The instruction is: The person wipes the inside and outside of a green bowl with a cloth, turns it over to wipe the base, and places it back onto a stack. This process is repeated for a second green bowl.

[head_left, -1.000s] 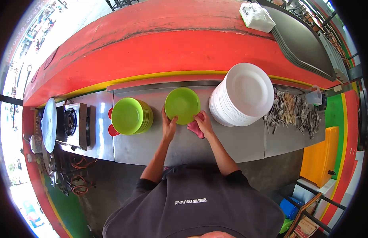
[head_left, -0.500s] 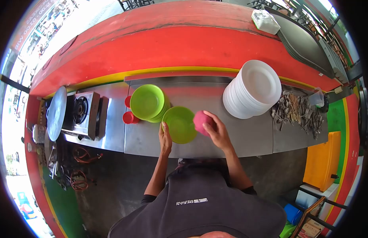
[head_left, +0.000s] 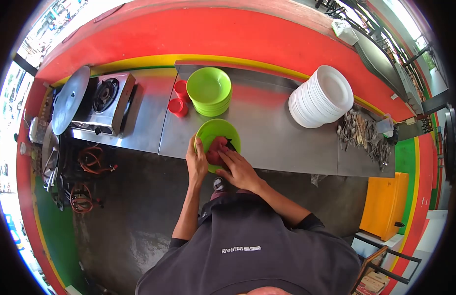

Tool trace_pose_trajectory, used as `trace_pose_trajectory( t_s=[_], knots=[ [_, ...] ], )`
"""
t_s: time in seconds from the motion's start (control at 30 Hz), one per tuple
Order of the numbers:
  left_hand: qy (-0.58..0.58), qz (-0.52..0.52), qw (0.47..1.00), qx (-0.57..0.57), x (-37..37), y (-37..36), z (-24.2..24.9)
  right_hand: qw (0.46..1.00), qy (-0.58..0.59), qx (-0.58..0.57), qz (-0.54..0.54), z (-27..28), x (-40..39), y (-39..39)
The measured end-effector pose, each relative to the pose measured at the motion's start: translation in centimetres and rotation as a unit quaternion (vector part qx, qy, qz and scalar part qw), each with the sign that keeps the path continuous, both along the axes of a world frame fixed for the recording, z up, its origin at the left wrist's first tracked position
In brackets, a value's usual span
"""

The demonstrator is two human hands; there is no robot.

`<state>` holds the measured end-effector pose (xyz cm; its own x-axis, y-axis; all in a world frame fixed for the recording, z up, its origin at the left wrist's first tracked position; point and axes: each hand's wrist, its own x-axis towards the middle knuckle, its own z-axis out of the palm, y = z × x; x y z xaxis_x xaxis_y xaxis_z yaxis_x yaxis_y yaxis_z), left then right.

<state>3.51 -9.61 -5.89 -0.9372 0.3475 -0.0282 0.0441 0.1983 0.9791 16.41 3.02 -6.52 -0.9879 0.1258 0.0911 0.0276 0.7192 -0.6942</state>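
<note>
My left hand [head_left: 196,160] grips the near left rim of a light green bowl [head_left: 215,128], thumb over the edge. The bowl is tilted towards me at the front of the steel counter. Inside it, a pink cloth [head_left: 217,146] lies bunched beneath the fingers of my right hand [head_left: 235,169], which press it against the bowl's inner wall. A small dark patch shows beside the cloth; I cannot make out what it is. Just beyond stands a stack of similar green bowls [head_left: 209,87], with two red cups [head_left: 178,107] to its left.
White plates [head_left: 319,101] are stacked at the right of the steel counter [head_left: 267,142], beside a heap of cutlery [head_left: 363,135]. On the left are a gas stove [head_left: 110,101] and a round metal lid [head_left: 73,101]. A red wall [head_left: 213,34] runs behind.
My right hand has moved left and down, bringing the pink cloth into the bowl. The bowl has come nearer to me, away from the stack, and the camera view has shifted.
</note>
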Motion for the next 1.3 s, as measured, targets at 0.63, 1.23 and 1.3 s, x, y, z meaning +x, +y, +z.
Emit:
trace_pose_trajectory(
  t_s=[0.63, 1.23, 1.3],
  knots=[
    [0.012, 0.01, 0.998, 0.062, 6.8, 1.8, 3.0, 0.992, 0.077, 0.072, -0.073, 3.3, 3.4, 1.7],
    [-0.062, -0.08, 0.986, 0.136, 11.0, 9.6, 2.8, 0.989, 0.135, -0.046, -0.033, 6.6, 14.7, 6.4],
    [-0.065, -0.086, 0.987, 0.118, 12.0, 10.2, 2.9, 0.993, 0.115, -0.03, -0.022, 6.4, 16.6, 7.6]
  ],
)
